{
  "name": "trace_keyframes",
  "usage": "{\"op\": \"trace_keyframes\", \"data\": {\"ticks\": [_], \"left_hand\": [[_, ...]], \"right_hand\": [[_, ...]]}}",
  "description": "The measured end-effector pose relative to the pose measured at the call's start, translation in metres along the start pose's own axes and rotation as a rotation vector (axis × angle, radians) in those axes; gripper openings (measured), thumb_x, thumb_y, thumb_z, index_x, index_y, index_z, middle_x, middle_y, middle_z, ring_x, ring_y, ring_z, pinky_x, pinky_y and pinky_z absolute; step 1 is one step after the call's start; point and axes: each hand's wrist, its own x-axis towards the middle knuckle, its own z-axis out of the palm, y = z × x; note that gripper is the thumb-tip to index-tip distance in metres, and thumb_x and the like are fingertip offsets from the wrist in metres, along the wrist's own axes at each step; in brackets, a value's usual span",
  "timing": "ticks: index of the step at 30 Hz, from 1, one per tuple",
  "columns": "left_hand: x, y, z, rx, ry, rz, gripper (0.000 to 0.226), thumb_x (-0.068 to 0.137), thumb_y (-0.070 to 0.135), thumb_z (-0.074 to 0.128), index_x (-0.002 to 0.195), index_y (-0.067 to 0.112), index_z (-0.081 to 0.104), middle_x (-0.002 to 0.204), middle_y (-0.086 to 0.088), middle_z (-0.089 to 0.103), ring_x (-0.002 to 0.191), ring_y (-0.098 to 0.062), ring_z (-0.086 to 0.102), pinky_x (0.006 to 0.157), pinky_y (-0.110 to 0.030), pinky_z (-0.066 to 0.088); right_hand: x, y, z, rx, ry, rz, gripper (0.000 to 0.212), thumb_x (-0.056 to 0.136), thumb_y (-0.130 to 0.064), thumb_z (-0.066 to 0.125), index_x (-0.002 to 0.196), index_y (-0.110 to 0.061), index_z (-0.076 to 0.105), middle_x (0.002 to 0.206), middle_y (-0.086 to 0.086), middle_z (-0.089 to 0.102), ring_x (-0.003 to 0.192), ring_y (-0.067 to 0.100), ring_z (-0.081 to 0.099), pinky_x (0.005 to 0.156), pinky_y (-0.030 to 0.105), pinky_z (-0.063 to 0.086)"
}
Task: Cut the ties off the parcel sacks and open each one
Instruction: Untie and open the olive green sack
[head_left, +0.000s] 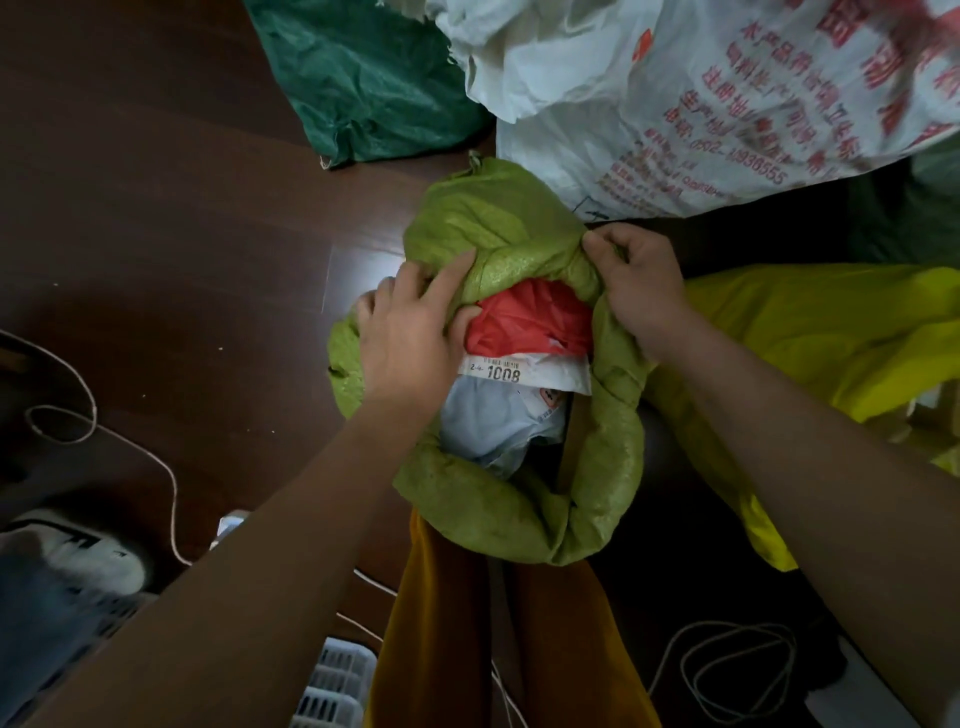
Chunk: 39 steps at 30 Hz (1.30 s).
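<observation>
A light green woven sack (519, 509) stands in front of me on the dark floor, its mouth open and its rim rolled down. Inside it lie a red parcel (530, 322), a white label reading 1008 (511, 371) and a pale blue-grey parcel (488, 421). My left hand (410, 332) grips the sack's rim on the left side, thumb inside the opening. My right hand (639, 286) pinches the rolled rim at the far right. No tie is visible on this sack.
A white sack with red print (701, 93) and a dark green sack (363, 78) lie beyond. A yellow sack (810, 343) lies at the right. Loose string (130, 447) and a coil (737, 675) lie on the floor. A white shoe (88, 556) and white crate (337, 686) sit near left.
</observation>
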Motion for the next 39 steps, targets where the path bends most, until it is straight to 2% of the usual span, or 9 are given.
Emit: {"op": "trace_keyframes", "data": {"ticks": [4,8,13,18,21,25,30,34,39], "left_hand": [[0.019,-0.005,-0.020,-0.194,0.060,0.004,0.031,0.093,0.016,0.057,0.123,0.018,0.065,0.103,-0.014,0.069,0.090,-0.033,0.064,0.083,-0.039,0.049],[0.038,-0.013,-0.035,-0.087,0.165,-0.002,0.021,0.093,0.021,0.055,0.102,0.015,0.073,0.091,-0.011,0.071,0.089,-0.032,0.061,0.085,-0.041,0.039],[0.050,-0.015,-0.029,-0.074,0.148,-0.340,0.022,0.093,0.021,0.055,0.106,0.025,0.072,0.107,-0.003,0.069,0.109,-0.028,0.053,0.100,-0.041,0.031],[0.049,-0.015,-0.022,-0.572,0.020,-0.435,0.020,0.092,0.005,0.053,0.097,0.007,0.072,0.090,-0.004,0.069,0.093,-0.020,0.065,0.088,-0.036,0.052],[0.056,-0.016,-0.019,-0.599,-0.021,-0.467,0.022,0.092,0.004,0.050,0.082,0.014,0.067,0.079,0.001,0.063,0.080,-0.017,0.061,0.075,-0.025,0.051],[0.062,-0.010,-0.016,-0.635,-0.057,-0.505,0.039,0.090,-0.001,0.046,0.066,0.028,0.052,0.066,0.011,0.053,0.059,-0.002,0.048,0.050,-0.011,0.040],[0.058,-0.014,-0.016,-0.627,-0.052,-0.530,0.033,0.088,0.004,0.050,0.064,0.027,0.053,0.064,0.012,0.054,0.065,-0.008,0.052,0.065,-0.023,0.044],[0.040,-0.017,-0.015,-0.457,0.088,-0.366,0.005,0.088,0.021,0.063,0.085,0.017,0.063,0.087,0.002,0.059,0.090,-0.019,0.056,0.082,-0.033,0.043],[0.000,-0.017,-0.007,0.018,0.176,-0.296,0.047,0.089,0.053,0.053,0.117,0.015,0.056,0.115,-0.019,0.047,0.105,-0.035,0.043,0.088,-0.044,0.031]], "right_hand": [[-0.010,-0.010,-0.004,0.340,0.024,0.182,0.022,0.100,-0.021,0.051,0.089,-0.015,0.070,0.076,-0.003,0.073,0.072,0.008,0.068,0.068,0.022,0.054],[-0.016,-0.010,-0.005,0.665,0.001,0.363,0.031,0.102,-0.028,0.046,0.103,-0.007,0.069,0.093,0.006,0.076,0.087,0.015,0.072,0.071,0.025,0.057],[-0.024,0.007,0.016,0.646,-0.012,0.551,0.036,0.103,-0.035,0.043,0.111,-0.011,0.068,0.101,0.009,0.074,0.092,0.019,0.071,0.076,0.031,0.058],[-0.022,0.018,0.009,0.017,0.084,0.286,0.025,0.101,-0.031,0.048,0.085,-0.020,0.065,0.083,-0.001,0.066,0.083,0.013,0.062,0.064,0.009,0.047],[-0.013,0.009,0.001,-0.294,0.121,0.017,0.019,0.093,-0.009,0.053,0.109,-0.016,0.062,0.110,0.007,0.060,0.109,0.025,0.055,0.097,0.032,0.046],[-0.010,-0.030,0.018,-0.256,0.024,-0.414,0.029,0.089,-0.011,0.056,0.117,-0.012,0.062,0.116,-0.001,0.060,0.114,0.018,0.054,0.102,0.039,0.042],[-0.007,-0.035,0.049,-0.525,-0.371,-0.509,0.051,0.084,-0.029,0.072,0.133,-0.023,0.058,0.136,0.000,0.056,0.126,0.017,0.049,0.108,0.036,0.036],[-0.005,-0.030,0.051,-0.493,-0.300,-0.478,0.035,0.092,-0.025,0.063,0.126,-0.020,0.064,0.125,0.002,0.064,0.116,0.019,0.056,0.102,0.032,0.040],[0.003,-0.036,0.050,-0.412,-0.232,-0.383,0.023,0.093,-0.025,0.060,0.110,-0.015,0.071,0.107,0.002,0.071,0.101,0.017,0.062,0.091,0.026,0.043]]}}
